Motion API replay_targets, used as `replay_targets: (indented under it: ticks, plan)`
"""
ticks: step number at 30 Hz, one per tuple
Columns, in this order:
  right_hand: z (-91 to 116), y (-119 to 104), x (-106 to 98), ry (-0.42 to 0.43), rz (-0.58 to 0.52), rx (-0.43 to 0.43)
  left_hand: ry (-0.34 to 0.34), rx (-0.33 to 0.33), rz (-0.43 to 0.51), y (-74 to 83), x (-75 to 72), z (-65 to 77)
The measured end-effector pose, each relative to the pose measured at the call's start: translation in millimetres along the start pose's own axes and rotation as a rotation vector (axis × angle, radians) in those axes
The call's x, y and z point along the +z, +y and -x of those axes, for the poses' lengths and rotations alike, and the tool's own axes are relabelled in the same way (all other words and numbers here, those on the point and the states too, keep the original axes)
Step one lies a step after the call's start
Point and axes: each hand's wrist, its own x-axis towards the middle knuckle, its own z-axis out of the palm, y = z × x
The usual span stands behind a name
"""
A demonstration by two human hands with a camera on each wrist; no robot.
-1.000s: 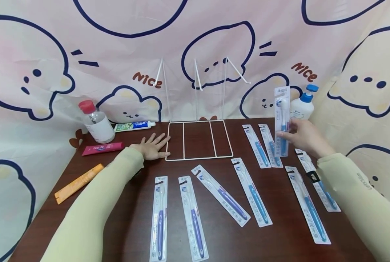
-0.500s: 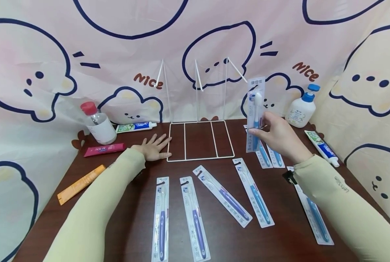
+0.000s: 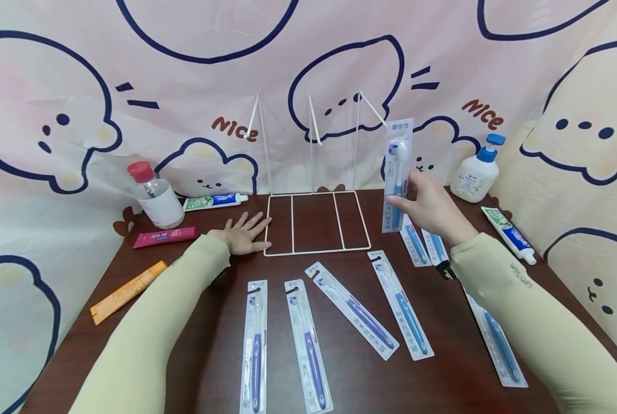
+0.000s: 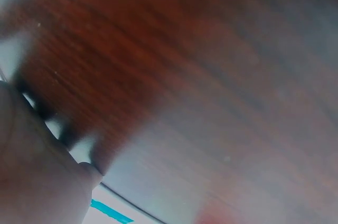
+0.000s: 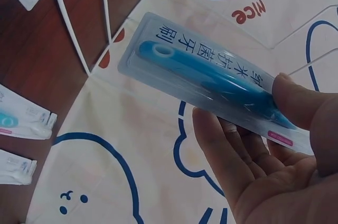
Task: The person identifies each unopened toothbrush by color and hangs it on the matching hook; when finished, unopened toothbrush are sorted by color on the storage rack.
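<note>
My right hand (image 3: 433, 208) pinches a packaged blue toothbrush (image 3: 398, 172) between thumb and fingers, holding it upright above the table, right of the white wire rack (image 3: 315, 251). In the right wrist view the blue handle (image 5: 211, 81) shows through the clear pack. The rack has a flat base frame and three uprights with slanting hooks, where nothing hangs. My left hand (image 3: 243, 234) rests flat with fingers spread at the left edge of the rack's base. Two packaged blue toothbrushes (image 3: 416, 244) lie partly hidden behind my right hand.
Several packaged toothbrushes lie in front, including a purple one (image 3: 312, 351) and a blue one (image 3: 400, 305); another blue one (image 3: 499, 345) is partly under my right sleeve. Left are a red-capped bottle (image 3: 158, 198) and tubes (image 3: 165, 236). Right are a pump bottle (image 3: 476, 175) and toothpaste (image 3: 509, 234).
My right hand has carried the packaged blue toothbrush leftward, away from the pump bottle and toward the rack, slowing in the last half second. My left hand has stayed in place.
</note>
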Motion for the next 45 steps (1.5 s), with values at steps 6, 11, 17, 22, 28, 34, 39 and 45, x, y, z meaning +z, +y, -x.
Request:
replay_targets:
  ticks: [6, 11, 17, 22, 28, 34, 39, 45]
  plan:
    - [-8, -4, 2, -0.042, 0.002, 0.037, -0.008, 0.006, -0.022, 4.5, -3.4, 5.1]
    - [-23, -3, 5, -0.083, 0.005, 0.055, 0.005, 0.025, -0.012, 12.7, -10.0, 13.5]
    - [-49, 1, 12, -0.092, -0.014, 0.052, 0.011, 0.016, -0.011, 9.4, -6.3, 10.0]
    - [-71, -2, 15, -0.09, -0.029, 0.076, -0.005, -0.003, -0.02, 1.9, -0.2, 1.7]
    - [-96, -4, 16, -0.095, -0.076, 0.083, -0.006, -0.007, -0.005, 2.7, -1.0, 2.8]
    - [-121, 0, 18, -0.101, -0.092, 0.111, -0.003, 0.0, -0.014, 8.3, -4.2, 8.6]
    - [-140, 3, 22, -0.092, -0.065, 0.121, 0.001, 0.006, 0.007, 10.3, -3.6, 9.8]
    - [-155, 5, 23, -0.098, -0.044, 0.127, -0.008, -0.012, -0.012, 5.8, -1.3, 5.1]
